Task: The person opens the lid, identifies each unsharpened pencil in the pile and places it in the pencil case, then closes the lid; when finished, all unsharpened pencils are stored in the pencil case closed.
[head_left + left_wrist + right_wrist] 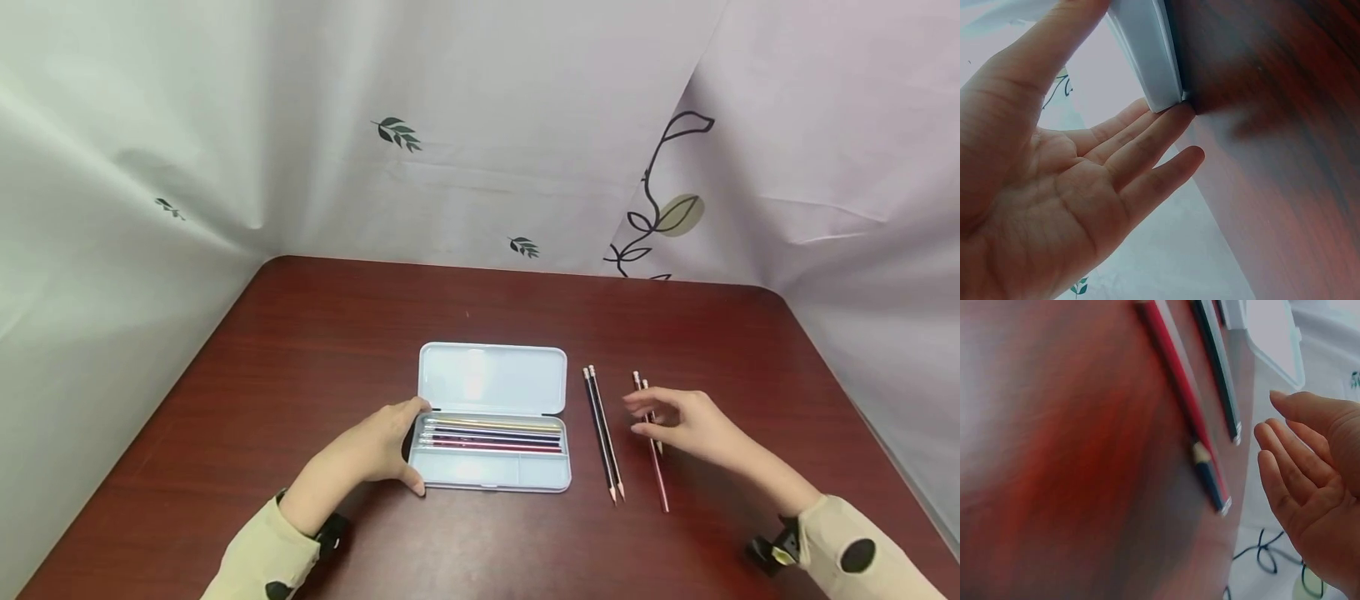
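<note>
A white pencil case (491, 379) lies open on the table with several coloured pencils (491, 435) in its long compartment. My left hand (382, 446) holds the case's left end, thumb at the front corner and fingers at the back. In the left wrist view, fingertips touch the corner of the case (1150, 62). Two dark pencils (602, 433) lie side by side right of the case. My right hand (693, 425) hovers over a red pencil (661, 483) and a shorter dark pencil (1210, 484). Its fingers are loosely bent, with nothing between them.
The reddish-brown table (337, 325) has rounded far corners. A pale curtain (480, 100) with leaf prints stands behind and along both sides. Dark straps with devices (776, 546) sit at both wrists.
</note>
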{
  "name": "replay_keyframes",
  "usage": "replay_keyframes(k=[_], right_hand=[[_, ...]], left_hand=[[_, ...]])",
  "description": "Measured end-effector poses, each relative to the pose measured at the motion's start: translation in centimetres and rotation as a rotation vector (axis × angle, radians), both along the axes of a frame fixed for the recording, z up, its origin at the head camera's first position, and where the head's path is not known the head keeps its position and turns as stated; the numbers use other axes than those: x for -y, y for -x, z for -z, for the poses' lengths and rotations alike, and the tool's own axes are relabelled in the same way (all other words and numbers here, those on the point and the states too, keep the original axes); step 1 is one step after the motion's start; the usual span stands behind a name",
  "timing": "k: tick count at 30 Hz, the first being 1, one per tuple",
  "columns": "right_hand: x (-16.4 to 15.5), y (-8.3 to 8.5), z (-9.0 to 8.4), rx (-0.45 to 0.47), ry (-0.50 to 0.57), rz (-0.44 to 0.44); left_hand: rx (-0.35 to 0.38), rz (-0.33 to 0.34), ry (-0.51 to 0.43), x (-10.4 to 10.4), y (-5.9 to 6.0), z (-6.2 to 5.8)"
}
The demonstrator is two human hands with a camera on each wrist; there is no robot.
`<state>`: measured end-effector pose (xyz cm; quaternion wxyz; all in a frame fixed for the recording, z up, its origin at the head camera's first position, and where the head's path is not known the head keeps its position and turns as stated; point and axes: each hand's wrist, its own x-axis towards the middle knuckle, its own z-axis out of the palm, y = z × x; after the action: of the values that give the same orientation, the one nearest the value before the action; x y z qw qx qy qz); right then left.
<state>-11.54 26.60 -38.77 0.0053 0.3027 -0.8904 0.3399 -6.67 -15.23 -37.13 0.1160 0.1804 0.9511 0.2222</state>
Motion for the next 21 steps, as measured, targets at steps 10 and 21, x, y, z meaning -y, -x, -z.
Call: replay_keyframes(k=[10, 21], right_hand=[[-2.6, -2.9, 0.5, 0.051, -0.030, 0.087], [-1.7, -4.6, 0.5, 0.409, -0.206, 0.184]], left_hand=[[0.003, -0.009, 0.005, 0.1, -0.1, 0.0], [0.002, 0.001, 0.009, 0.0, 0.1, -0.1]])
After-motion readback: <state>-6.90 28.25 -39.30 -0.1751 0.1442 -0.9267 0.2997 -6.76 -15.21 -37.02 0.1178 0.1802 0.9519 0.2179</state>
